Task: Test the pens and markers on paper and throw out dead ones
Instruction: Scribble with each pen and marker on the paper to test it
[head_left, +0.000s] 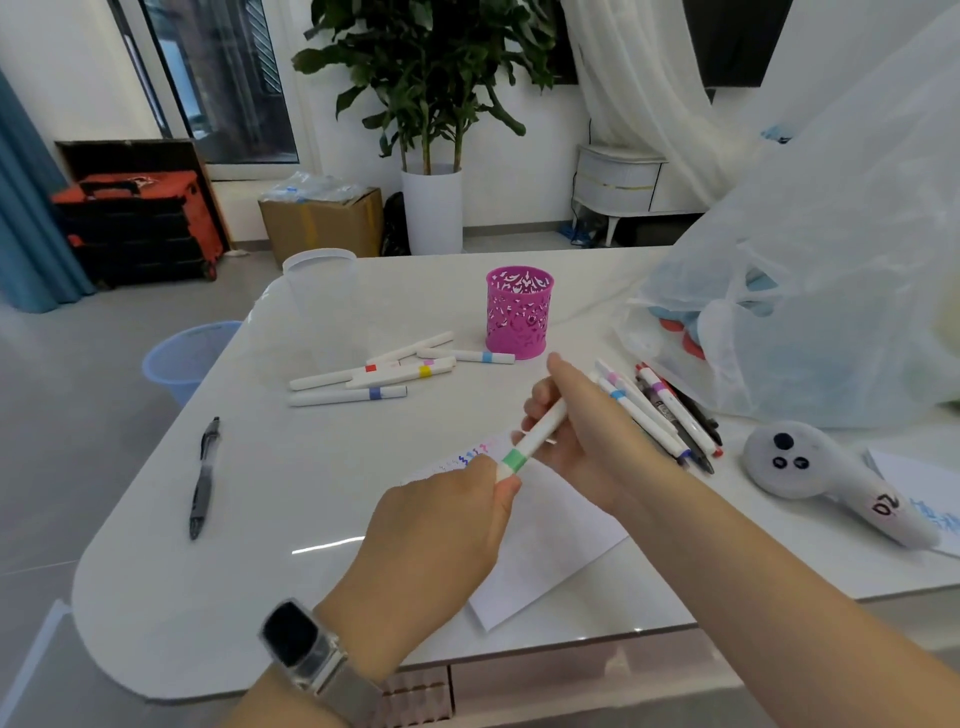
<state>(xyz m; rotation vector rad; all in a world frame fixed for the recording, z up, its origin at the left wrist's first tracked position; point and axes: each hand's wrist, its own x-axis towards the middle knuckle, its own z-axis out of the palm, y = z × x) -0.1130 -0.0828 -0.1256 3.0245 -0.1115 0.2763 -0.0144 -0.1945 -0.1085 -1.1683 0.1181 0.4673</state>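
A white marker with a green band (535, 439) is held above the sheet of white paper (545, 551). My right hand (576, 431) grips its barrel. My left hand (441, 535) pinches its capped end near the green band. Small coloured squiggles (475, 454) run along the paper's far edge. Several white markers with coloured bands (374, 376) lie in a loose pile on the table beyond the paper. More markers and pens (660, 410) lie in a row to the right of my right hand.
A pink cut-out pen cup (517, 312) stands behind the pile. A black pen (203, 478) lies at the left. A clear plastic cup (319, 280), a large plastic bag (810, 291), a grey plush toy (821, 478) and a blue bin (182, 358) on the floor surround the table (208, 597).
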